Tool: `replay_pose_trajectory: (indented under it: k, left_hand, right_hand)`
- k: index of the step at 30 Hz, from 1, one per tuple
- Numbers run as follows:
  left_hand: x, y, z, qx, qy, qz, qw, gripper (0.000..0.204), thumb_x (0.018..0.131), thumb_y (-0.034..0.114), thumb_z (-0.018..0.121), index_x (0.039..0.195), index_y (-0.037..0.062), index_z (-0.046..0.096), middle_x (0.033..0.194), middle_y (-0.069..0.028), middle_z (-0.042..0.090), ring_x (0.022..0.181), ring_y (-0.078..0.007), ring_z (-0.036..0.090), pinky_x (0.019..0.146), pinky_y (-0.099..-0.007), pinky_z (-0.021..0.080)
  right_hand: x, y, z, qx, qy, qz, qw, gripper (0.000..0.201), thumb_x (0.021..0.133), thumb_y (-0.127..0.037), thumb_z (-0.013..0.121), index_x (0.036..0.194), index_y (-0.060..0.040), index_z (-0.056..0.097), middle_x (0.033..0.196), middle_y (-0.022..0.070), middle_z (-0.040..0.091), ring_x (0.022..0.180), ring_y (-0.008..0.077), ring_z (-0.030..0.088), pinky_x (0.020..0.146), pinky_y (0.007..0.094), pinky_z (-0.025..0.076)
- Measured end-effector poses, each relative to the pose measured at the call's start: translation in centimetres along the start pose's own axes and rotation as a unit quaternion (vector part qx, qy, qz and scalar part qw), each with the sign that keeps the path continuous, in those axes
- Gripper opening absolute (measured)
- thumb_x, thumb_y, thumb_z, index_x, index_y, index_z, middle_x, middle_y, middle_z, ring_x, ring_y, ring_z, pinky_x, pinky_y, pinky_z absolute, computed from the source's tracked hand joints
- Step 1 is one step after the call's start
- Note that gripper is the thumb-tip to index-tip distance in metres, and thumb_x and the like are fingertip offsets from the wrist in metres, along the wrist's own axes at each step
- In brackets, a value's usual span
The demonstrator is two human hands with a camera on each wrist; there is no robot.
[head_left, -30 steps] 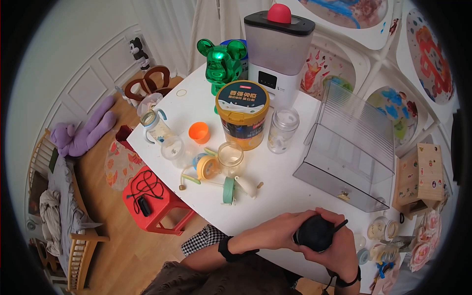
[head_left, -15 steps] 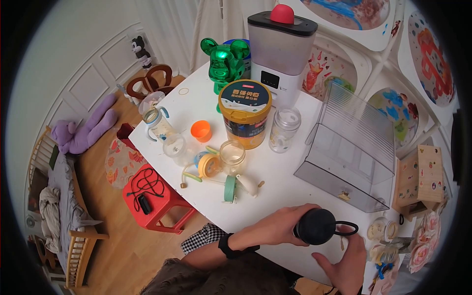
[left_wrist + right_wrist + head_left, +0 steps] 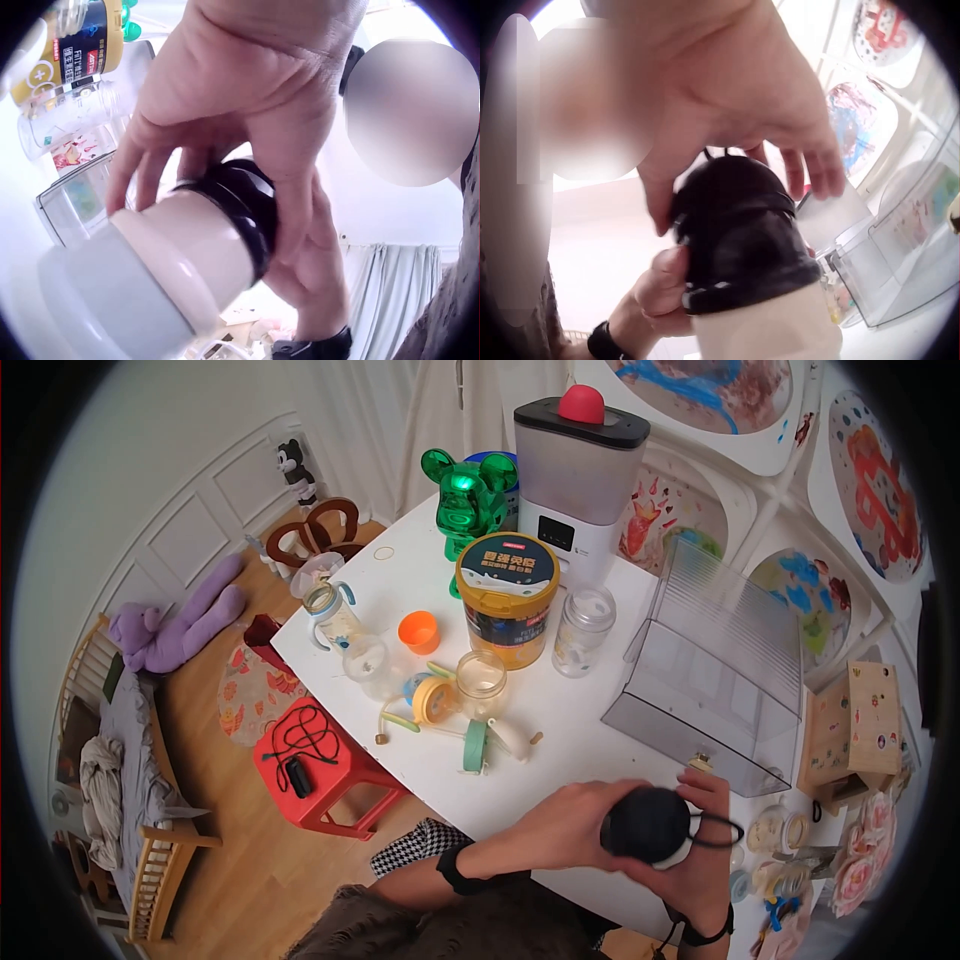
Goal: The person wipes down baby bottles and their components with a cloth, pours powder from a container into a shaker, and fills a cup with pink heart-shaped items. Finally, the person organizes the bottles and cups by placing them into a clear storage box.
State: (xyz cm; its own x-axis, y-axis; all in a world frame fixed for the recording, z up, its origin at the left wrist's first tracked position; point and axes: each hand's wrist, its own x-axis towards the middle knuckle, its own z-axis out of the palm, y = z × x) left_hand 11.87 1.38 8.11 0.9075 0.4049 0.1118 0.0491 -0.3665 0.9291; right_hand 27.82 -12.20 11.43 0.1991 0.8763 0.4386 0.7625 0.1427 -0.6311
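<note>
Over the table's front edge, a bottle with a black lid [image 3: 645, 825] is between both hands. My left hand [image 3: 570, 825] grips it from the left, the fingers curled round the black part in the left wrist view; below them show the bottle's cream and pale grey sections [image 3: 150, 277]. On the lid's other side, my right hand [image 3: 705, 870] curves round it, thumb against the near side, beside a black loop [image 3: 722, 830]. In the right wrist view the right hand [image 3: 735, 90] arches over the black lid [image 3: 742, 232], partly hiding its top.
Bottle parts, an orange cup [image 3: 418, 632], a clear bottle [image 3: 584, 630] and a gold tub [image 3: 508, 600] stand farther back. Right of them is a transparent case [image 3: 700, 700]. A red stool [image 3: 325, 765] stands left of the table [image 3: 425, 770]; jars [image 3: 780, 828] sit at far right.
My right hand, spread apart from the lid half a second ago, has come back round it. The left hand keeps its grip. The head view has shifted slightly.
</note>
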Motion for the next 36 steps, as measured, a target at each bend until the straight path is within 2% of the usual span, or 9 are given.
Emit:
replay_pose_trajectory:
  k: [1, 3, 8, 14, 18, 20, 21, 27, 36]
  left_hand:
    - [-0.1, 0.5, -0.4, 0.001, 0.002, 0.0, 1.0, 0.08, 0.068, 0.018, 0.088, 0.136, 0.0034, 0.05, 0.113, -0.0222, 0.069, 0.103, -0.0422, 0.067, 0.086, -0.045, 0.055]
    - [-0.4, 1.6, -0.9, -0.062, -0.087, -0.076, 0.991, 0.079, 0.067, 0.018, 0.087, 0.136, 0.0034, 0.051, 0.115, -0.0229, 0.069, 0.098, -0.0415, 0.069, 0.083, -0.0442, 0.056]
    - [-1.3, 1.7, -0.2, -0.021, 0.024, -0.072, 0.997, 0.078, 0.072, 0.015, 0.083, 0.141, 0.0055, 0.048, 0.111, -0.0216, 0.07, 0.103, -0.0425, 0.068, 0.085, -0.0435, 0.057]
    - [-1.6, 0.4, 0.9, 0.008, 0.129, -0.042, 0.991, 0.082, 0.072, 0.014, 0.083, 0.144, 0.0088, 0.044, 0.111, -0.0221, 0.07, 0.101, -0.0425, 0.068, 0.085, -0.0441, 0.057]
    - [-1.7, 0.7, -1.2, -0.002, 0.021, -0.113, 0.993, 0.083, 0.069, 0.016, 0.086, 0.142, 0.0067, 0.048, 0.108, -0.0213, 0.071, 0.1, -0.0385, 0.07, 0.085, -0.0406, 0.057]
    - [-2.0, 0.8, -2.8, -0.089, -0.046, -0.07, 0.993, 0.082, 0.066, 0.018, 0.088, 0.137, 0.003, 0.052, 0.104, -0.0201, 0.072, 0.096, -0.0354, 0.072, 0.084, -0.0367, 0.056]
    - [-2.1, 1.0, -2.7, -0.087, -0.044, -0.07, 0.993, 0.082, 0.066, 0.018, 0.088, 0.137, 0.003, 0.052, 0.104, -0.0201, 0.072, 0.096, -0.0354, 0.072, 0.084, -0.0367, 0.056]
    - [-2.5, 2.2, -2.1, -0.074, -0.014, -0.118, 0.99, 0.085, 0.066, 0.019, 0.087, 0.14, 0.0035, 0.049, 0.1, -0.0193, 0.072, 0.089, -0.0352, 0.072, 0.079, -0.0357, 0.056]
    - [-2.7, 2.5, -0.9, -0.076, 0.02, -0.111, 0.991, 0.086, 0.071, 0.024, 0.084, 0.146, 0.0086, 0.045, 0.097, -0.0205, 0.072, 0.086, -0.0406, 0.072, 0.077, -0.041, 0.058]
  right_hand:
    - [0.1, 0.0, 0.3, 0.001, 0.0, -0.002, 1.0, 0.086, 0.057, -0.029, 0.099, 0.127, -0.002, 0.057, 0.11, 0.0122, 0.063, 0.108, 0.031, 0.062, 0.099, 0.0439, 0.05]
    - [0.2, 0.0, 1.4, 0.26, -0.053, 0.115, 0.957, 0.083, 0.057, -0.024, 0.097, 0.126, -0.0032, 0.056, 0.113, 0.0114, 0.063, 0.107, 0.0295, 0.064, 0.104, 0.0467, 0.048]
    - [0.7, 1.0, 3.9, 0.185, 0.012, 0.022, 0.982, 0.072, 0.063, -0.019, 0.091, 0.124, -0.0051, 0.055, 0.117, 0.012, 0.062, 0.109, 0.0256, 0.062, 0.115, 0.0575, 0.035]
    - [1.0, 0.7, 5.2, 0.108, 0.056, 0.03, 0.992, 0.071, 0.064, -0.018, 0.09, 0.123, -0.0033, 0.055, 0.116, 0.0116, 0.06, 0.107, 0.0259, 0.062, 0.114, 0.0546, 0.038]
    - [1.6, -1.0, 3.4, 0.123, -0.002, 0.106, 0.987, 0.071, 0.061, -0.018, 0.092, 0.122, -0.0031, 0.059, 0.119, 0.0138, 0.061, 0.108, 0.0269, 0.064, 0.11, 0.0508, 0.044]
    - [2.8, -0.5, 2.2, 0.254, -0.128, 0.002, 0.959, 0.072, 0.058, -0.02, 0.093, 0.12, -0.0037, 0.063, 0.122, 0.0169, 0.063, 0.112, 0.0284, 0.065, 0.108, 0.0489, 0.048]
    - [2.8, -0.1, 2.2, 0.256, -0.129, 0.0, 0.958, 0.072, 0.058, -0.02, 0.093, 0.12, -0.0037, 0.063, 0.122, 0.0169, 0.063, 0.112, 0.0284, 0.065, 0.108, 0.0489, 0.048]
    - [1.7, 1.0, 4.2, 0.3, -0.028, -0.037, 0.953, 0.074, 0.057, -0.028, 0.093, 0.119, -0.0043, 0.062, 0.119, 0.0198, 0.065, 0.115, 0.0311, 0.064, 0.111, 0.0547, 0.045]
    - [0.4, 1.2, 5.3, 0.297, 0.046, -0.004, 0.954, 0.075, 0.063, -0.033, 0.088, 0.123, -0.0021, 0.055, 0.116, 0.02, 0.063, 0.111, 0.0296, 0.061, 0.11, 0.0533, 0.045]
